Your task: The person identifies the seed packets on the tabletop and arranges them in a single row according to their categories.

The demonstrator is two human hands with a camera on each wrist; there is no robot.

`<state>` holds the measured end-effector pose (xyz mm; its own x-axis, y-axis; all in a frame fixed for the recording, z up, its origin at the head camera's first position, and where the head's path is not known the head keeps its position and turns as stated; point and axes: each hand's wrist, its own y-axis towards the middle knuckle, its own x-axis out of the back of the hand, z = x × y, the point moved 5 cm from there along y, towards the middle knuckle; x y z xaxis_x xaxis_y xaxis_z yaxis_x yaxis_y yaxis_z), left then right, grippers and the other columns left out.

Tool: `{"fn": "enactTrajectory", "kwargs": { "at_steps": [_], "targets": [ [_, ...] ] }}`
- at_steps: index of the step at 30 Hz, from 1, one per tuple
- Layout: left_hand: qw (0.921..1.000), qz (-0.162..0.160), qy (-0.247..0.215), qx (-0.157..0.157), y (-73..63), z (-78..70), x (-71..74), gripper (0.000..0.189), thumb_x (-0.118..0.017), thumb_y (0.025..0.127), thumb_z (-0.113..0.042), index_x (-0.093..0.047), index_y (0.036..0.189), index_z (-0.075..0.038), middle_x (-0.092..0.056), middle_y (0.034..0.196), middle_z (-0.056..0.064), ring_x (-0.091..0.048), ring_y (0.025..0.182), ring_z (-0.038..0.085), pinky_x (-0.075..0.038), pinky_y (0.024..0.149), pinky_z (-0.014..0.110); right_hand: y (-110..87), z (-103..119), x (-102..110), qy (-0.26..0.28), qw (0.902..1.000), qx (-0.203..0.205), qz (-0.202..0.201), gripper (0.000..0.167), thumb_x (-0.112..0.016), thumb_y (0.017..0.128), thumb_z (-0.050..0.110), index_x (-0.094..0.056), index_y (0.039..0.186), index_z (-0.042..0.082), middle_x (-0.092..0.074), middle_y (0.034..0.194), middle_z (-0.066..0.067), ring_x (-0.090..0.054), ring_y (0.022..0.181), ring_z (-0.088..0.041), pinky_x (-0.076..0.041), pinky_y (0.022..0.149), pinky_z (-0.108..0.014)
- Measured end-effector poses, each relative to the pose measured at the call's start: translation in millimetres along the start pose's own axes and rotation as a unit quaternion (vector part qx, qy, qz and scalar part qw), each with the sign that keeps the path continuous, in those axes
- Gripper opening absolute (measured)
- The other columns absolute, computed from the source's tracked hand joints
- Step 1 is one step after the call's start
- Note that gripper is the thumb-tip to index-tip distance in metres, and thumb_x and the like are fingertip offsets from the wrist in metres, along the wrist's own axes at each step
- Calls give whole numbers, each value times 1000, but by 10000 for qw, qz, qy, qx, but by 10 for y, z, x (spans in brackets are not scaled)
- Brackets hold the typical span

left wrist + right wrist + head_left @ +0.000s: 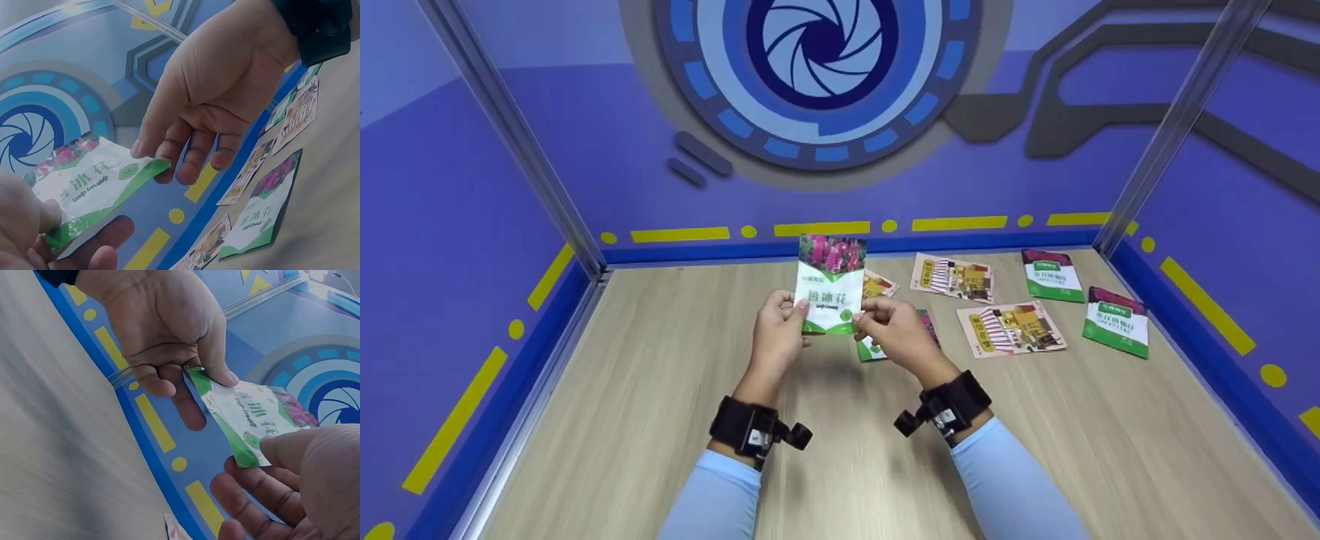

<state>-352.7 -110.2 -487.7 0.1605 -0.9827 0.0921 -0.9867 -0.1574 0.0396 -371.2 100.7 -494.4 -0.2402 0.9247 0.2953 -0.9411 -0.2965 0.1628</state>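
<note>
Both hands hold up a white and green flower seed packet (831,281), with pink blooms printed across its top. The left hand (778,330) pinches its left edge, thumb on the printed front and fingers behind. At the lower right corner, the right hand (901,334) pinches the packet between thumb and index finger; its other fingers curl loosely in the left wrist view. A similar packet (261,211) lies on the table beneath the right hand, partly hidden by it in the head view. Behind the held packet, a beige packet (879,283) peeks out.
Two beige packets with striped awnings (952,278) (1012,330) lie to the right. Farther right are two green and white flower packets (1051,276) (1116,322). Blue printed panels (840,202) wall the wooden table (660,390) at the back and sides.
</note>
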Motion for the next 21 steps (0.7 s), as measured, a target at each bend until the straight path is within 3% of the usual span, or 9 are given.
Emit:
{"fn": "enactTrajectory", "kwargs": {
  "at_steps": [4, 10, 15, 21],
  "targets": [
    [9999, 95, -66, -23, -19, -10, -27, 15, -58, 104, -23, -55, 107, -9, -72, 99, 10, -69, 79, 25, -58, 64, 38, -23, 20, 49, -80, 9998, 124, -167, 19, -69, 96, 25, -70, 108, 11, -73, 84, -3, -70, 80, -34, -55, 70, -50],
    [9997, 113, 87, -182, -40, -44, -26, 14, -61, 102, -22, -60, 105, -8, -71, 95, 7, -61, 78, 21, -54, 61, 33, -32, 63, 154, -162, 9978, 343, -543, 15, -72, 95, 22, -71, 104, 10, -71, 81, -4, -67, 70, -22, -46, 58, -28],
    [9990, 45, 331, -306, -60, -84, -8, 10, -64, 100, -21, -65, 101, -11, -65, 93, 6, -57, 80, 20, -50, 59, 30, -49, 76, 204, 59, 9972, 418, -625, 16, -73, 94, 23, -72, 101, 9, -70, 81, -8, -64, 68, -22, -46, 57, -27],
    [9975, -17, 470, -531, -80, -167, 3, 9, -67, 98, -18, -68, 98, -9, -63, 91, 7, -59, 80, 21, -52, 69, 31, -67, 124, 230, 403, 9947, 682, -651, 17, -71, 96, 18, -71, 102, 2, -69, 84, -17, -63, 68, -27, -46, 56, -26]
  ]
}}
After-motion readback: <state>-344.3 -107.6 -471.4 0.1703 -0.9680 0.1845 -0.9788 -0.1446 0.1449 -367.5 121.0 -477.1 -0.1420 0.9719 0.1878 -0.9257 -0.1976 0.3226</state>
